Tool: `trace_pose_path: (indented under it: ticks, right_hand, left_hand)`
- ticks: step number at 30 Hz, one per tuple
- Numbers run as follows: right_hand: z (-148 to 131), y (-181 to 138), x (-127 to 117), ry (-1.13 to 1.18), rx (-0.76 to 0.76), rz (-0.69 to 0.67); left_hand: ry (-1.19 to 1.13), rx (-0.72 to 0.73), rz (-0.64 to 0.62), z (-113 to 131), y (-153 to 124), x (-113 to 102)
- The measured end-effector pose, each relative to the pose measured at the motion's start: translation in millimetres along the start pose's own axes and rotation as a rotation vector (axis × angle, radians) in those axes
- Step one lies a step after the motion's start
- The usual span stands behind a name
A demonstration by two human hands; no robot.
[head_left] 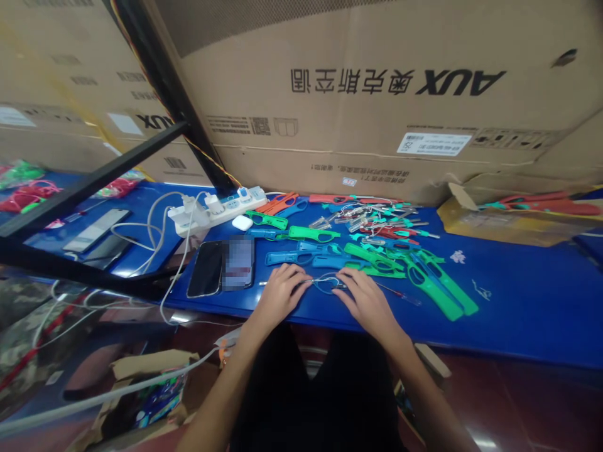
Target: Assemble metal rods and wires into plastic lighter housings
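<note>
Our forearms (419,376) cross the surface (518,282)'s front edge. Half-closed, left hand (281,290) and right hand (370,298) pinch wires (324,280). Cartons (348,125) stand behind.

Wears plain black legwear (362,395) over both thighs, too dark to make out seams. Shows slim bare forearms (226,383), tapering to narrow wrists (264,314), then left grip (281,290) and right grip (365,298), both bare, slender-fingered.

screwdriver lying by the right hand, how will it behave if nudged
The screwdriver may roll or slide: it is slim and lies on a glossy table. It is probably light, being so thin, and likely stiff, since it looks straight.
</note>
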State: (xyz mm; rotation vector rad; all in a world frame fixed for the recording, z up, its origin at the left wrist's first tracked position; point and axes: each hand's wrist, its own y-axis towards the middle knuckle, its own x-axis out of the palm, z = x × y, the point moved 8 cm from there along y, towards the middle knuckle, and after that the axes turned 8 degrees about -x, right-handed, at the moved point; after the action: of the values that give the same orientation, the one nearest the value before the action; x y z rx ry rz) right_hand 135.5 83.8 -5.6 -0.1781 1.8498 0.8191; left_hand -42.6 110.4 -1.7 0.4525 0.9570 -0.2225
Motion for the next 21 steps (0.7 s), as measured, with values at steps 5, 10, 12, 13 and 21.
trace_pose_path:
  ticks: [5, 10, 12, 13, 21]
  right_hand:
    - [-3, 1, -3, -0.041, -0.013, 0.048]
    - [-5, 1, -7, -0.063, -0.023, 0.074]
    - [-5, 1, -7, -0.066, -0.024, 0.075]
    - [-5, 1, -7, -0.066, -0.025, 0.075]
    - [-5, 1, -4, -0.066, -0.037, 0.082]
  left_hand:
    - [0.002, 0.002, -0.002, 2, -1, 0]
    - [0.024, 0.033, -0.006, 5, -5, 1]
    - [0.028, 0.073, -0.033, 9, -5, 3]
    - [0.038, 0.106, -0.055, 13, -5, 4]
    - [0.183, 0.283, -0.169, 37, 1, 21]
